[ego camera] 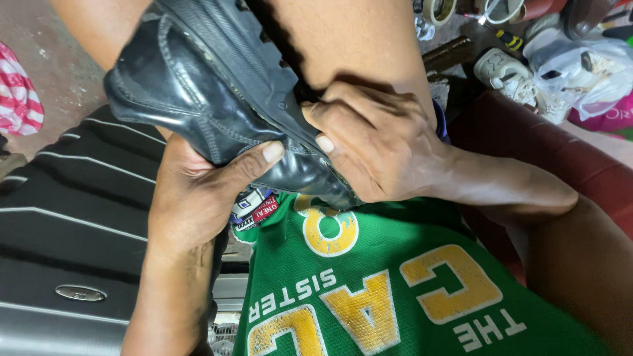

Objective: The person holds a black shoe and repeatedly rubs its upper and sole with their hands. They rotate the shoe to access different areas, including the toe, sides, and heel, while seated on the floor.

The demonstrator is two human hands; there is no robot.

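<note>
Nearest you, your green jersey [395, 290] with yellow lettering fills the lower frame. To its left sits a black case with pale stripes [72, 198].

Just above the jersey, both your hands close on a black leather shoe [198, 86], which lies across your lap and runs from centre frame toward upper left. Your left hand [198, 191] cups it from below, thumb pressed flat on the leather near the edge. Your right hand [382, 145] clamps the same end from the other side, fingers curled tight over the rim, thumb set close to the left thumb. Your bare leg [356, 39] lies behind the shoe.

Farther out, upper right: a dark red seat edge [560, 145], a white shoe [508, 72], a clear plastic bag [580, 66], a tape roll [438, 10]. Far left, red-and-white striped cloth [20, 99] on bare floor [53, 46].
</note>
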